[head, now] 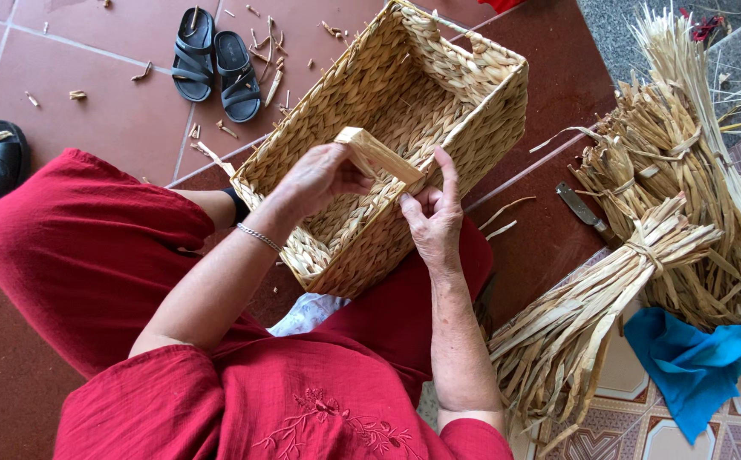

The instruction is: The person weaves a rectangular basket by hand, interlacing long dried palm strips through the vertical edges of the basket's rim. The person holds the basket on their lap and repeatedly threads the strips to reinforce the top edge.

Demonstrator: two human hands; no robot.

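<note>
Head view: woven basket tilted on the lap, opening facing the person, so the near rim sits within reach. Left hand is closed on one end of a flat straw strip at the rim; right hand pinches the other end, thumb up, keeping the strip taut across the edge. Bundled straw lies just right, with a knife beside it and a blue cloth near. Black sandals sit on the red tile floor, well apart.
</note>
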